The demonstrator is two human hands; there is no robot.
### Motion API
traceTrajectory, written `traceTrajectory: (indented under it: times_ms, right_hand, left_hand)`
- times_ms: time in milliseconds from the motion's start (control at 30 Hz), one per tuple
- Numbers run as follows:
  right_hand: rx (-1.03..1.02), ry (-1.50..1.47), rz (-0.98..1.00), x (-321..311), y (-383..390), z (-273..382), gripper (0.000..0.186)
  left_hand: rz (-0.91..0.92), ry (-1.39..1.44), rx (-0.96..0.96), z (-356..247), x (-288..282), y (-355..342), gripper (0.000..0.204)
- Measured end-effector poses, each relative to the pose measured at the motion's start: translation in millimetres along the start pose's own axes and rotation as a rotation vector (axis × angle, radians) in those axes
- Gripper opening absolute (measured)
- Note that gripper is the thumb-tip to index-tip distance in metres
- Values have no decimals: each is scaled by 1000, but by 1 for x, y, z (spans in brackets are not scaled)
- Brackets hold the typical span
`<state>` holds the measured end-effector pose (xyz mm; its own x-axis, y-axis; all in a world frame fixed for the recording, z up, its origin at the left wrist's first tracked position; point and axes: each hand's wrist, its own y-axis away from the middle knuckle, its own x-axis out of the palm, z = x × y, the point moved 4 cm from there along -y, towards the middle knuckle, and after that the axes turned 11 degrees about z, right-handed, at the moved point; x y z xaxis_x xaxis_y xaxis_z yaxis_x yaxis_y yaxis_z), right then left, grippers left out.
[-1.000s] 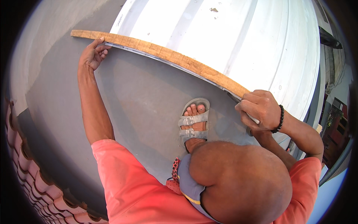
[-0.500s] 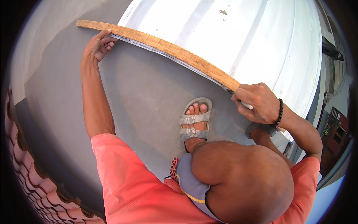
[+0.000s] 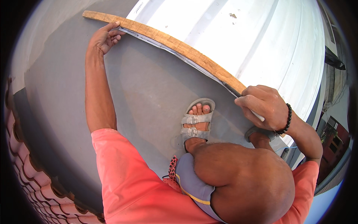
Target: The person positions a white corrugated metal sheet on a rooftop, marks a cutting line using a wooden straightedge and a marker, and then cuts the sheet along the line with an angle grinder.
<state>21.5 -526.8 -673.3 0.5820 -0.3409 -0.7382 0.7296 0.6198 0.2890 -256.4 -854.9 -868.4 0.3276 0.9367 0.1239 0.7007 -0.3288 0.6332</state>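
A long wooden strip (image 3: 175,44) lies along the near edge of a white ribbed metal sheet (image 3: 220,37), its left end reaching past the sheet's corner. My left hand (image 3: 105,37) is closed at that corner, thumb on the strip and fingers curled below the edge. My right hand (image 3: 263,108) grips a marker (image 3: 232,89), dark at the front and pale at the back end. Its tip points left, resting at the strip's near side by the sheet's edge. A dark line runs along part of the sheet margin below the strip.
Beneath me is a smooth grey floor (image 3: 149,86), with my sandalled foot (image 3: 195,119) near the middle. Curved roof tiles (image 3: 37,179) run along the lower left, beyond a dark edge. My bent knee (image 3: 246,179) fills the lower right. A dark piece of material (image 3: 333,59) hangs at far right.
The marker now shows more of its length, its tip at the strip's near side. My right hand has shifted slightly right and down; the whole view has moved a little.
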Motion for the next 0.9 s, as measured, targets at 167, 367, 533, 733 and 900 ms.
traceTrajectory:
  times_ms: [167, 367, 533, 733, 900]
  right_hand:
    - [-40, 9, 54, -12, 3, -1, 27]
    - [-37, 32, 39, 5, 13, -12, 23]
    - [30, 61, 136, 12, 27, -9, 22]
    - [-14, 81, 40, 6, 12, -1, 22]
    - [-48, 90, 47, 4, 7, 6, 26]
  left_hand:
    - [3, 12, 1, 2, -2, -3, 28]
    - [2, 3, 4, 0, 2, -2, 28]
    - [-8, 0, -25, 1, 0, -2, 28]
    - [-15, 28, -19, 3, 0, 2, 26]
    - [-13, 23, -3, -3, 5, 3, 23]
